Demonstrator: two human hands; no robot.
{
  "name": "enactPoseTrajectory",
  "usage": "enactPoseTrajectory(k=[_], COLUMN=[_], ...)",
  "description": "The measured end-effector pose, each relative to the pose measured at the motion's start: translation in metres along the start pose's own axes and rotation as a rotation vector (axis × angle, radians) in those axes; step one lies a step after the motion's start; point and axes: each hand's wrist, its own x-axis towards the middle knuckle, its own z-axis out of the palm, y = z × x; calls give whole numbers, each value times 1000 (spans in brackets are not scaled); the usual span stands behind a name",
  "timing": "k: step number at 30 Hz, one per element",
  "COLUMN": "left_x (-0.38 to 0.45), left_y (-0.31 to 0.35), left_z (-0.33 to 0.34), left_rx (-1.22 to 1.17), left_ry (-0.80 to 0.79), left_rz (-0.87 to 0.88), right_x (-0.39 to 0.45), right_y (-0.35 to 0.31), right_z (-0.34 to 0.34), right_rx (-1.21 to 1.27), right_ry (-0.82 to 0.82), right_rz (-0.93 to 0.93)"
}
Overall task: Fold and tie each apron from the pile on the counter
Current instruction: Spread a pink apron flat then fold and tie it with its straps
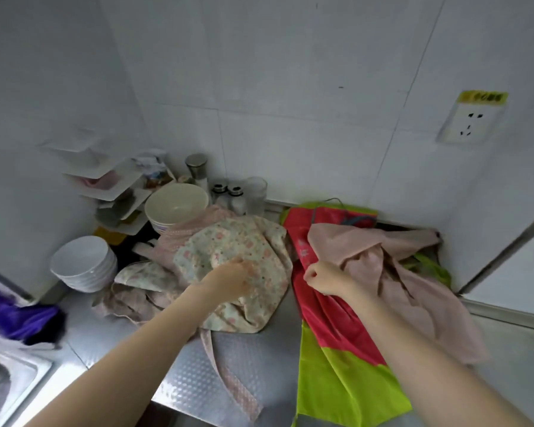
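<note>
Along the back of the desk (253,359) we see two stacks of bowls (84,263), some jars (228,194) and a corner rack (111,192) crowding the wall, with a sink (0,383) and a purple cloth (16,315) at far left. Just before the bowls lies a crumpled floral apron (244,241), its dotted pink strap (228,374) trailing toward us over the desk edge. Our left hand (232,278) rests on this apron; whether its fingers pinch the cloth we cannot tell. Beside it, a red and green apron (336,365) runs lengthwise from the wall toward us, and a plain pink apron (413,288) is heaped across its far end. Our right hand (324,277) curls its fingers, pinching the pink apron's edge.
</note>
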Motion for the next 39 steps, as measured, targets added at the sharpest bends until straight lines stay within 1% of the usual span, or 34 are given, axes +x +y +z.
enactPoseTrajectory(k=[1, 4, 6, 8, 10, 12, 14, 16, 17, 19, 20, 21, 22, 23, 24, 25, 26, 27, 28, 29, 31, 32, 33, 34, 37, 38, 39], left_x=[6, 19, 22, 23, 22, 19, 18, 17, 17, 16, 17, 15, 16, 16, 18, 19, 23, 24, 26, 27, 26, 25, 23, 24, 22, 21, 18], left_y=[-3, -20, -30, -39, -44, -44, -39, -29, -24, -10, -3, 3, 9, 15, 18, 22, 24, 27, 30, 33, 47, 52, 62, 67, 89, 94, 98], left_z=[1, 3, 3, 2, 0, -3, -9, -14, -19, -29, -32, -34, -34, -33, -30, -27, -25, -25, -26, -31, -43, -50, -63, -72, -104, -114, -124], left_rx=[11, 9, -23, -40, -56, -89, -155, -200, -185, -133, -138, -148, -153, -146, -143, -129, -119, -109, -107, -107, -100, -114, -146, -187, -468, -591, -682], left_ry=[-16, -135, -167, -176, -206, -242, -243, -192, -161, -120, -105, -86, -83, -80, -94, -116, -133, -133, -124, -100, -18, 22, 56, 64, 88, 103, 135], left_rz=[-12, -21, -50, -67, -60, -56, -68, -69, -56, -8, 18, 48, 65, 85, 91, 97, 103, 113, 116, 116, 130, 134, 156, 173, 220, 240, 255], right_x=[9, 36, 48, 60, 67, 64, 57, 47, 51, 48, 59, 74, 112, 141, 155, 156, 135, 108, 70, 37, 15, 9, 0, -7, -52, -67, -81], right_y=[-1, -10, -15, -22, -35, -55, -74, -86, -88, -86, -63, -29, 24, 69, 92, 102, 99, 72, 33, -5, -22, -22, -29, -42, -78, -90, -101], right_z=[3, 17, 32, 48, 47, 24, -10, -42, -49, -56, -48, -37, -20, 0, 9, 13, 11, 1, -18, -43, -68, -85, -112, -139, -213, -235, -252], right_rx=[45, 262, 422, 588, 743, 843, 892, 834, 717, 424, 318, 157, -1, -97, -45, 83, 24, 46, 42, 143, 186, 89, 113, 139, 359, 402, 393], right_ry=[-27, -171, -240, -264, -203, -148, -147, -163, -146, -2, 89, 129, 156, 149, 86, 30, 46, 77, 188, 276, 431, 437, 496, 579, 760, 823, 898], right_rz=[10, 101, 179, 230, 212, 109, 1, -35, -11, 51, 58, 71, 112, 234, 245, 177, 170, 194, 71, 74, 209, 206, 154, 63, -139, -204, -227])
